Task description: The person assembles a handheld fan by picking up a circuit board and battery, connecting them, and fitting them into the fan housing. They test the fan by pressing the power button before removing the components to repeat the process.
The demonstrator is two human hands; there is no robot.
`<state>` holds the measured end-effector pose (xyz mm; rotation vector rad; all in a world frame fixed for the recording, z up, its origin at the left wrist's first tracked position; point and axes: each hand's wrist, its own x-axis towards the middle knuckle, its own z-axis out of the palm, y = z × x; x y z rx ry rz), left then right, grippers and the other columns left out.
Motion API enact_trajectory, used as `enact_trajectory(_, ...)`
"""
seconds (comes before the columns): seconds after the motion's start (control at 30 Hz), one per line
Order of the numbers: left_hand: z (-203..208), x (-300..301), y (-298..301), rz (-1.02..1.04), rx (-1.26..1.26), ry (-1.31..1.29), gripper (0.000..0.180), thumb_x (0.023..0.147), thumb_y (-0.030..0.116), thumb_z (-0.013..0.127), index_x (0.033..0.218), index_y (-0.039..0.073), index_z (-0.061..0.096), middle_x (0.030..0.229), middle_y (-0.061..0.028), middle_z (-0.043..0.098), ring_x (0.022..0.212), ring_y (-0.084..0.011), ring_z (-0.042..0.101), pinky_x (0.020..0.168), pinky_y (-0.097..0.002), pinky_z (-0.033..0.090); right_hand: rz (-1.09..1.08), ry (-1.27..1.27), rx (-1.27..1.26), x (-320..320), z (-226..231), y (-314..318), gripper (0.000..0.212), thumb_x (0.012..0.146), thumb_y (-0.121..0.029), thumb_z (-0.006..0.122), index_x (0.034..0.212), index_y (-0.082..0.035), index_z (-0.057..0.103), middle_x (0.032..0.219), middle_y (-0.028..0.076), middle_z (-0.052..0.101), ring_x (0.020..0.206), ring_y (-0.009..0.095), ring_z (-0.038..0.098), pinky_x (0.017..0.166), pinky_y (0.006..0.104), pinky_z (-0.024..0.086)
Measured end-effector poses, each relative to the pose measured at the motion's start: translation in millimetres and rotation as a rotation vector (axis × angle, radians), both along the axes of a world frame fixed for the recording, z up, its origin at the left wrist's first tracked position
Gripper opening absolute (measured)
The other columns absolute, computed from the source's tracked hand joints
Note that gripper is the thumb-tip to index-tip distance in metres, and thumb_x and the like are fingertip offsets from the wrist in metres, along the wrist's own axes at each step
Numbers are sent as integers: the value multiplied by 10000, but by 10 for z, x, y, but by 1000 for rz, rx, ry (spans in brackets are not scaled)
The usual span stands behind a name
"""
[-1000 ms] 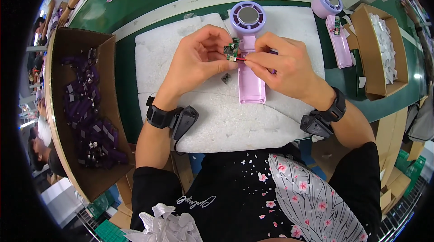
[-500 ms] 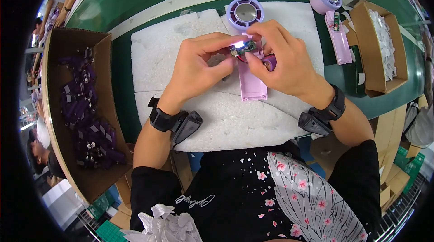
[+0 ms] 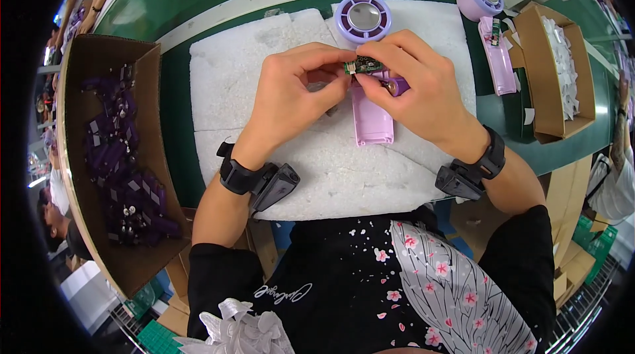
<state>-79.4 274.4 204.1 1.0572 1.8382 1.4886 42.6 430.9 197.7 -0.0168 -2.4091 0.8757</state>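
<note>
With the fingers (image 3: 331, 55) of my left hand (image 3: 289, 89) and right hand (image 3: 423, 86), I pinch a green circuit board (image 3: 361, 65) over the pink handheld-fan handle (image 3: 374, 121).

Green circuit board (image 3: 360, 65) — held crosswise above the open pink handle shell (image 3: 374, 119).

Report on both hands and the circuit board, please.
Left hand, right hand: both gripping green circuit board. Board over pink housing. Purple cylinder at right hand. Fingers partly hide board.
</note>
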Motion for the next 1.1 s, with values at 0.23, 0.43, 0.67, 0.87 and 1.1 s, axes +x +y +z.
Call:
enact_trajectory(0.23, -42, -8, 16, 0, 21, 80, 252, 798, -28, 644, 1045, -55, 688, 994, -126, 699, 846, -168, 689, 767, -271, 577, -29, 44, -18, -10, -11, 10, 321, 704, -71, 788, 1008, -61, 686, 903, 61, 634, 628, 152, 599, 559, 255, 498)
enact_trajectory(0.43, 13, 5, 24, 2, 0, 14, 254, 810, -16, 640, 1057, -45, 690, 985, -125, 701, 836, -165, 689, 758, -266, 584, -50, 48, -78, -8, -13, 14, 312, 694, -71, 802, 987, -56, 695, 890, 57, 650, 615, 126, 583, 543, 235, 476)
enact_trajectory(0.67, -44, 12, 24, 25, 14, 68, 232, 805, 3, 657, 1029, -27, 711, 921, -110, 712, 763, -143, 686, 685, -242, 563, -44, 43, -92, 1, -36, 29, 305, 687, -68, 805, 972, -46, 700, 908, 57, 660, 615, 123, 585, 544, 233, 476)
enact_trajectory(0.87, -54, 7, 23, 44, 10, 165, 202, 795, 16, 674, 986, -14, 731, 873, -90, 715, 674, -115, 662, 597, -222, 515, -48, 20, -116, -15, 0, 26, 289, 684, -71, 805, 952, -38, 702, 905, 59, 666, 622, 123, 590, 549, 227, 478)
enact_trajectory(1.1, -62, 24, 28, 37, 1, 114, 214, 794, 8, 668, 997, -6, 733, 879, -82, 702, 674, -111, 648, 595, -223, 511, -66, -25, -169, 0, 0, 15, 280, 695, -80, 789, 956, -33, 700, 896, 66, 665, 615, 127, 584, 548, 232, 469)
